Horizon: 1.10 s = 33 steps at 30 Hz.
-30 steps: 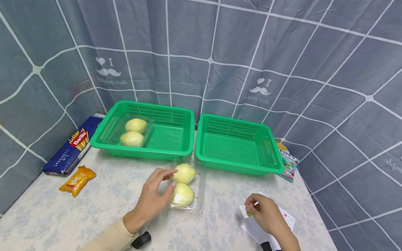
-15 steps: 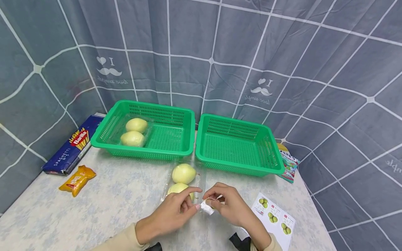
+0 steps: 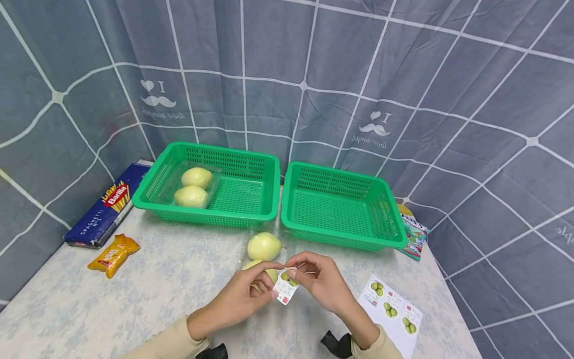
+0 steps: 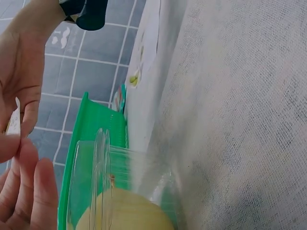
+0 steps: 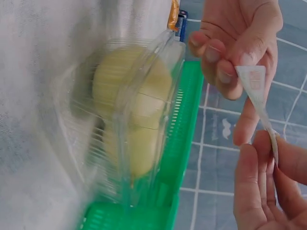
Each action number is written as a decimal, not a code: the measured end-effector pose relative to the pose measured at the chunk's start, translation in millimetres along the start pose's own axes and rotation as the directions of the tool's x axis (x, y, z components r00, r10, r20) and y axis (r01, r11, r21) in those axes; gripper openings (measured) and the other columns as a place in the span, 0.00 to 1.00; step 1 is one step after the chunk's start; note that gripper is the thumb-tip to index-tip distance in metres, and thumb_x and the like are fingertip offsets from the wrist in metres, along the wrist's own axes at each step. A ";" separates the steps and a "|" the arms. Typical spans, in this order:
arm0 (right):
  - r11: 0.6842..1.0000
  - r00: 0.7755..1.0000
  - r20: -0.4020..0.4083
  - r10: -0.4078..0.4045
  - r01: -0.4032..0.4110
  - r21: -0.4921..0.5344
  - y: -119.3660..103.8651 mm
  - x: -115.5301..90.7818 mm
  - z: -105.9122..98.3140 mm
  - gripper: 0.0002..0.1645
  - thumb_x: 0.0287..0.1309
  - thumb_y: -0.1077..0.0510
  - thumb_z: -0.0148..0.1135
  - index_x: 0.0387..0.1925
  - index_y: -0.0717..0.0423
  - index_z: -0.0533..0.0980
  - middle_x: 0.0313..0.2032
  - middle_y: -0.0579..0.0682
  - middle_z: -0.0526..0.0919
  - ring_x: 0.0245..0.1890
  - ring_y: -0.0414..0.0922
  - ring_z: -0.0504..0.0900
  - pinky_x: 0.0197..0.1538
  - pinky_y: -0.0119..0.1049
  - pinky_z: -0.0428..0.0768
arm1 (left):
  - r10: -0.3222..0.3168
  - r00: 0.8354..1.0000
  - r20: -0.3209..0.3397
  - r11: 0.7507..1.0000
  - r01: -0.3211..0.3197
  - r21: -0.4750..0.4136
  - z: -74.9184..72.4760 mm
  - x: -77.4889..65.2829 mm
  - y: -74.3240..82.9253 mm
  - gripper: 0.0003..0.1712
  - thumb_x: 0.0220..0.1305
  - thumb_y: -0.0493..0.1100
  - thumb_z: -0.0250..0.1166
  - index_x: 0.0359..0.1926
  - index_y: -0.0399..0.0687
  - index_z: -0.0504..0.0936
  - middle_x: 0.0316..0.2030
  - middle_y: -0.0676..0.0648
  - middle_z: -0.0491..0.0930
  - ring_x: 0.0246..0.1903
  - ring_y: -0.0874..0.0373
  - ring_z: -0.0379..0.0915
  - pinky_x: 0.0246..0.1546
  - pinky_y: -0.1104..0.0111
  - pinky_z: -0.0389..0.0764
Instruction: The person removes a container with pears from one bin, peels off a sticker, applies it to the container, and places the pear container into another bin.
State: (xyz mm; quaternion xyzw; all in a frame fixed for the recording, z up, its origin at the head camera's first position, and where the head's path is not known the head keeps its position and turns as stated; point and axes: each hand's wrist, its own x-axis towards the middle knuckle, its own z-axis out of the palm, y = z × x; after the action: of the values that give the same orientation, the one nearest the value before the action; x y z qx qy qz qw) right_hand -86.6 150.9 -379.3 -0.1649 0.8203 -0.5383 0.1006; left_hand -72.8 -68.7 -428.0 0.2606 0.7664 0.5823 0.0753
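Note:
Both hands meet over the front of the table at a small white sticker printed with green pears and red marks. My right hand pinches its upper right edge between thumb and fingers. My left hand has its thumb and index finger at the opposite side; in the right wrist view that thumb presses the sticker's corner, and the sticker is bent. Just behind the hands lies a clear plastic box with two pale yellow pears inside. The nearer pear is partly hidden by my left hand.
Two green baskets stand behind: the left basket holds another clear box of pears; beside it is the right basket. A sticker sheet lies right, a snack bag behind it. Spaghetti box and orange packet lie left.
My right hand has brought the sticker leftward from beside the sheet to the pear box. My left hand has moved from the pears to meet it; the sticker's printed face now shows.

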 end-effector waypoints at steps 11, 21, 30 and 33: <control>0.995 0.992 -0.091 0.082 -0.076 0.063 9.9 17.9 1.1 0.11 0.61 0.62 0.68 0.43 0.65 0.82 0.38 0.62 0.84 0.31 0.36 0.85 0.38 0.32 0.86 | -0.124 0.962 -0.243 0.988 0.142 0.059 -23.1 22.9 1.2 0.09 0.65 0.35 0.66 0.45 0.45 0.88 0.35 0.46 0.84 0.35 0.66 0.79 0.37 0.74 0.83; 0.979 0.975 -0.136 0.173 -0.155 0.135 25.0 56.4 11.4 0.09 0.61 0.61 0.68 0.40 0.64 0.82 0.31 0.52 0.84 0.27 0.41 0.83 0.41 0.48 0.88 | -0.163 0.942 -0.293 0.961 0.218 0.167 -39.3 47.6 -9.8 0.04 0.66 0.35 0.65 0.39 0.44 0.86 0.35 0.45 0.86 0.37 0.57 0.81 0.39 0.68 0.81; 0.989 0.975 -0.168 0.149 -0.150 0.007 34.1 67.5 18.9 0.07 0.59 0.61 0.70 0.34 0.63 0.83 0.27 0.57 0.86 0.30 0.60 0.87 0.34 0.46 0.88 | -0.117 0.947 -0.300 0.948 0.197 0.250 -38.2 53.7 -19.0 0.12 0.63 0.32 0.66 0.47 0.39 0.86 0.29 0.47 0.83 0.30 0.62 0.76 0.28 0.75 0.74; 0.988 0.975 -0.176 0.136 -0.147 -0.053 34.9 67.9 20.6 0.06 0.59 0.60 0.69 0.33 0.61 0.83 0.25 0.55 0.85 0.30 0.63 0.86 0.26 0.35 0.82 | -0.115 0.950 -0.290 0.941 0.198 0.275 -37.2 54.0 -20.5 0.14 0.62 0.32 0.66 0.49 0.38 0.85 0.28 0.48 0.83 0.29 0.62 0.76 0.25 0.75 0.71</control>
State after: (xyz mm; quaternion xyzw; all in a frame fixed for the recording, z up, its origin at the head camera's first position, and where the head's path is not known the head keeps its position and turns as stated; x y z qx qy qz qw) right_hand -148.1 120.5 -418.7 -0.0624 0.8527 -0.5149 0.0622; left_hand -140.8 -78.0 -425.4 0.1248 0.8674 0.4811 -0.0237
